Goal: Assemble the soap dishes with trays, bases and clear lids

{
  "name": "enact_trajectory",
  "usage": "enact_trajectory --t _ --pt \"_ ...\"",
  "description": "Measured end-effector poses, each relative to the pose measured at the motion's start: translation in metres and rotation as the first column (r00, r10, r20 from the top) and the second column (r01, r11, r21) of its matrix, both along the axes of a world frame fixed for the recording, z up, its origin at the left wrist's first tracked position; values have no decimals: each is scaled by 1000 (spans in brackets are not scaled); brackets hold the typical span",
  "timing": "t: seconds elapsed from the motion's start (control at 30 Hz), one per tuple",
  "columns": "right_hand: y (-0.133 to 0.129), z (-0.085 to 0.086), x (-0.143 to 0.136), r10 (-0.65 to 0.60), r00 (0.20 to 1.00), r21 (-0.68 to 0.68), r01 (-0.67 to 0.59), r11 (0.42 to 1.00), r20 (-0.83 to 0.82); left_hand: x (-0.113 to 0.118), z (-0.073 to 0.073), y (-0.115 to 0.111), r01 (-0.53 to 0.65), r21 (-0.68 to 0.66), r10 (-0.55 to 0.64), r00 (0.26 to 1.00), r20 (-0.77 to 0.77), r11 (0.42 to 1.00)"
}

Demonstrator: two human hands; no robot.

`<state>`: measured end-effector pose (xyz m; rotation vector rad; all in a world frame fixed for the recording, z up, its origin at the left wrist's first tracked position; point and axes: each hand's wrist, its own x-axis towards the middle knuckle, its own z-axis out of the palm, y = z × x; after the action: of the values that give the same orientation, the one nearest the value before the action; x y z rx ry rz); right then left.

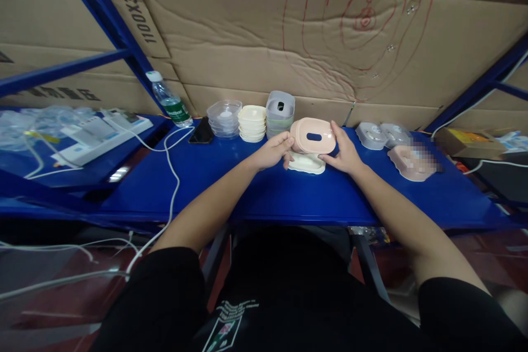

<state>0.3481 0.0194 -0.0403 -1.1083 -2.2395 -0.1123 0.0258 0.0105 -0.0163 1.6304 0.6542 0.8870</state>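
Between my two hands is a pink plastic piece (301, 143) with rounded corners and a dark oblong slot through its face, tilted toward me. My left hand (274, 151) grips its left edge, thumb on the near side. At the right edge, my right hand (343, 151) has its thumb below and fingers along the side. Just beneath it, a cream plastic tray (307, 164) sits on the blue table; whether the pink piece touches it I cannot tell. Behind my left hand are stacked cream dishes (252, 124) and a stack of grey and greenish slotted pieces (280, 110).
Clear plastic bowls (225, 119) stand stacked beside a dark phone (202, 131) and a water bottle (170, 100). Two grey cases (371, 136) and a pink case (406, 164) lie at right. A white cable (175, 176) crosses the blue table (264, 198) at left. Cardboard (231, 27) walls the back.
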Motion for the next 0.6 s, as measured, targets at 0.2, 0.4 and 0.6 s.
enact_trajectory --t 0.2,0.4,0.6 --pt "1 -1 1 23 1000 11 -23 1000 -5 -9 4 10 -84 -149 71 994 -89 985" --pt "-1 -5 -2 -19 1000 -41 20 999 20 -12 8 16 -263 -59 252 956 -152 963" --pt "-9 -3 -11 -106 991 -60 110 992 78 -14 1 15 -172 198 223 934 -279 965"
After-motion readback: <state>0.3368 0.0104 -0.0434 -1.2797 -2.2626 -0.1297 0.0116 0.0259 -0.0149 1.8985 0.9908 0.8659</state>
